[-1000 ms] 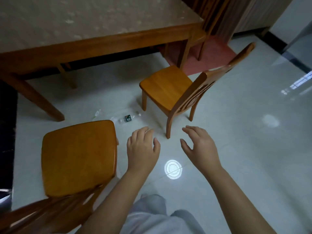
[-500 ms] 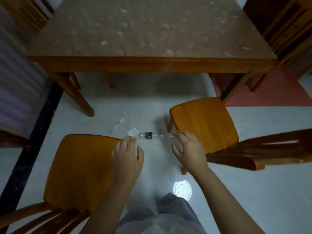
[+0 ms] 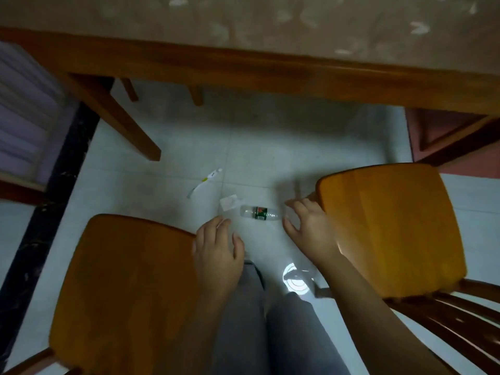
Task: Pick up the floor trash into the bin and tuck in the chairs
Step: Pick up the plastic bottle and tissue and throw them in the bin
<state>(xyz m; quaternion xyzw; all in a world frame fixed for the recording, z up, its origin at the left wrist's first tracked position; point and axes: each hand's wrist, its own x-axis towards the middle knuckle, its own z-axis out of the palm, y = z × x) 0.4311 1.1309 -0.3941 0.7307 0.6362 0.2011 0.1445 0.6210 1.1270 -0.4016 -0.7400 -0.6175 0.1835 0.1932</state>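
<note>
A wooden table (image 3: 243, 74) stands on pale, glossy floor tiles (image 3: 270, 152) with round glare (image 3: 296, 280).

The floor (image 3: 270, 158) is pale tile, glossy enough to mirror a round lamp. The left chair (image 3: 127, 293) and the right chair (image 3: 389, 228) have seats of honey-coloured wood, smooth and varnished to a soft sheen (the right one catches a streak of light on its near side). The table (image 3: 243, 69) has a frame of the same varnished wood, and its top looks like mottled beige stone. The bottle (image 3: 261, 213) is clear thin plastic with a green label. The paper scrap (image 3: 229, 203) is matt white. The trousers (image 3: 284, 334) are grey matt cloth. A dark strip (image 3: 54, 198) along the floor's left edge looks like polished black stone.
</note>
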